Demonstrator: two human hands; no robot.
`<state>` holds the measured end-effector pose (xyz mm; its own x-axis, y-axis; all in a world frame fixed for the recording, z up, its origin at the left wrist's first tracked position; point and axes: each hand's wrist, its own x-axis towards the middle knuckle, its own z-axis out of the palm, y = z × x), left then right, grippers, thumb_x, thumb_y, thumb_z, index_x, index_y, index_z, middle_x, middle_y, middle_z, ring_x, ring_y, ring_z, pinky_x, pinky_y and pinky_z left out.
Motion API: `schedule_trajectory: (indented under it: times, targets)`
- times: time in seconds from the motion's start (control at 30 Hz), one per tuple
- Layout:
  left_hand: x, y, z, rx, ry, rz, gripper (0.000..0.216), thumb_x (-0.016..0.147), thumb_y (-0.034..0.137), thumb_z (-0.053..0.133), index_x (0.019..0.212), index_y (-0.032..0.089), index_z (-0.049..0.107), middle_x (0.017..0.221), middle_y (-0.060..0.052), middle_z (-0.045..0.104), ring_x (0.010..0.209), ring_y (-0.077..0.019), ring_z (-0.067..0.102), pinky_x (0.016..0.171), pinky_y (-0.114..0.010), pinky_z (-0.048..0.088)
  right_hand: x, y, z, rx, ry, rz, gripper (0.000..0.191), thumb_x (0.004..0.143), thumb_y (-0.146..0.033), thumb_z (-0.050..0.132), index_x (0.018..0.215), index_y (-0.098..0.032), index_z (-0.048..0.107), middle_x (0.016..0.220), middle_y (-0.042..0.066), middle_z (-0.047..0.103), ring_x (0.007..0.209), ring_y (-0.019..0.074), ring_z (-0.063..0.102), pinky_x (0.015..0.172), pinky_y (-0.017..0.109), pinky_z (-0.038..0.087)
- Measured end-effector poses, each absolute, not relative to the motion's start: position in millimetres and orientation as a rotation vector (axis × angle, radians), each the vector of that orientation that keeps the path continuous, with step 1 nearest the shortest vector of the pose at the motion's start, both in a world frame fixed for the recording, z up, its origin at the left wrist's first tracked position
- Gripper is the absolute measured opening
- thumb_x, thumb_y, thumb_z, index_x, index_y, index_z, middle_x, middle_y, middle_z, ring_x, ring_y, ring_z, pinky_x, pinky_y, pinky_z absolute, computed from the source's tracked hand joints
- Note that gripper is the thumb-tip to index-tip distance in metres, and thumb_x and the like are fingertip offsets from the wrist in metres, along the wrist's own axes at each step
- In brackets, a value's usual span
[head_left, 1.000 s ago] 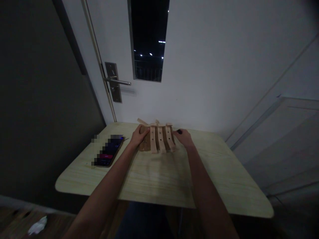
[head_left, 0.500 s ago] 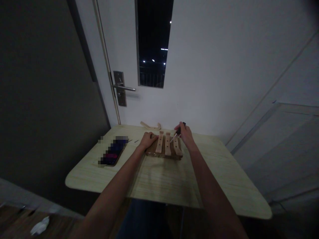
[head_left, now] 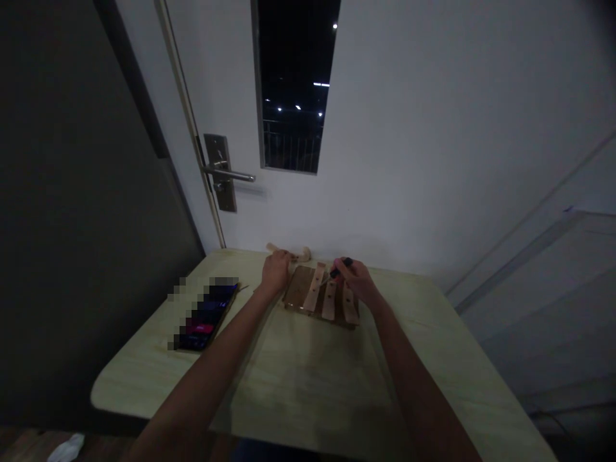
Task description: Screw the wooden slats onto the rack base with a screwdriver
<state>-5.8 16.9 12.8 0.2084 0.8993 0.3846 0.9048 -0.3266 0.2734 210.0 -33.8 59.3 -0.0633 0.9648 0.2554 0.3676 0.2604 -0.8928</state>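
My right hand is closed around a screwdriver with a dark handle. Its thin shaft slants down to the left, the tip near a pale wooden strip on a brown wooden board. Two more such strips lie alongside on the board, a middle strip and a right strip, with dark holes or screws in them. Behind the board's left end, my left hand has its fingers bent onto a loose wooden hook, partly covering it.
A phone with a lit screen lies at the left of the pale table. A thin small piece sits by its top corner. A white door with a metal handle rises behind the table.
My left hand has left the board's left edge and moved back to the loose hook. My right hand has carried the screwdriver left, toward the left strip. The view has shifted slightly.
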Motion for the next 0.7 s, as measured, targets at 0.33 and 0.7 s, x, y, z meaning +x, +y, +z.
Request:
schedule_trajectory:
  times: [0.33, 0.7]
  targets:
    - [-8.5, 39.0, 6.7, -2.434, -1.679, -0.303, 0.033, 0.092, 0.018, 0.035, 0.114, 0.016, 0.059, 0.116, -0.018, 0.058, 0.107, -0.0304, 0.054, 0.090, -0.046, 0.040, 211.1, -27.4, 59.1, -1.198, -1.756, 0.809, 0.044, 0.085, -0.056, 0.044, 0.074, -0.018, 0.062, 0.063, 0.001, 0.061, 0.054, 0.0106, 0.054, 0.052, 0.022, 0.042]
    - [-15.7, 44.8, 14.3, -2.609, -1.819, -0.361, 0.028, 0.090, 0.023, 0.040, 0.106, 0.019, 0.062, 0.103, -0.017, 0.064, 0.103, -0.0300, 0.057, 0.087, -0.041, 0.041, 202.7, -25.2, 73.5, -1.275, -1.827, 0.869, 0.039, 0.084, -0.053, 0.048, 0.068, -0.018, 0.059, 0.059, 0.001, 0.063, 0.046, 0.0103, 0.055, 0.047, 0.022, 0.041]
